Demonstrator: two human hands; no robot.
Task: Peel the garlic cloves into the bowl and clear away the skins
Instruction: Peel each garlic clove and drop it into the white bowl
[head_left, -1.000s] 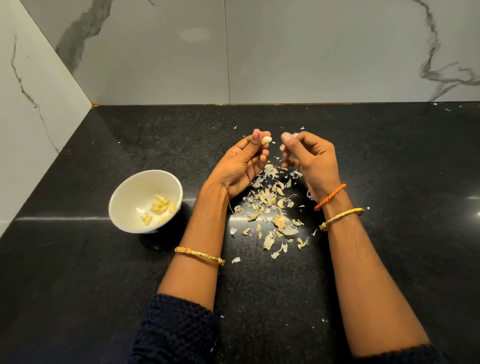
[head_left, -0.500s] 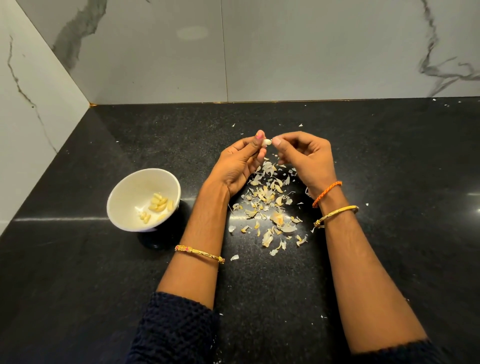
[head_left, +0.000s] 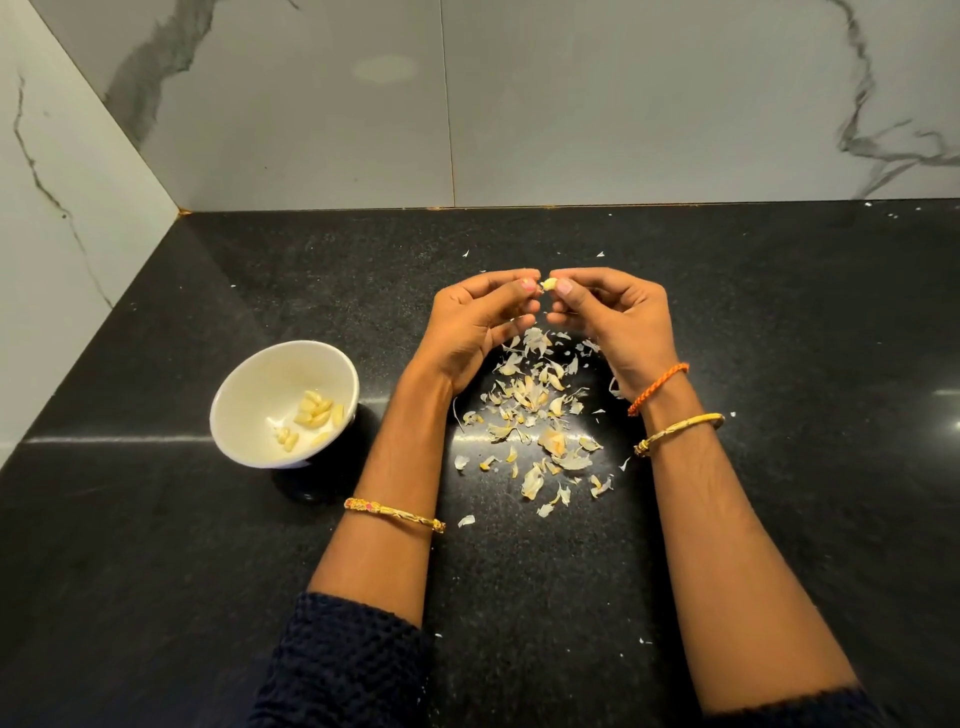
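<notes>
A small garlic clove (head_left: 548, 284) is pinched between the fingertips of my left hand (head_left: 475, 325) and my right hand (head_left: 615, 322), which meet above the black counter. Below the hands lies a scattered heap of papery garlic skins (head_left: 540, 415). To the left stands a white bowl (head_left: 249, 384) holding several peeled cloves (head_left: 314, 415).
The black stone counter (head_left: 779, 338) ends at marble walls at the back and on the left. Tiny skin flakes lie further out, near the back wall and by my right forearm. The bowl sits on a dark base.
My hands have come together from apart; both now pinch the clove, which the left hand alone held before. The hands curl in more tightly.
</notes>
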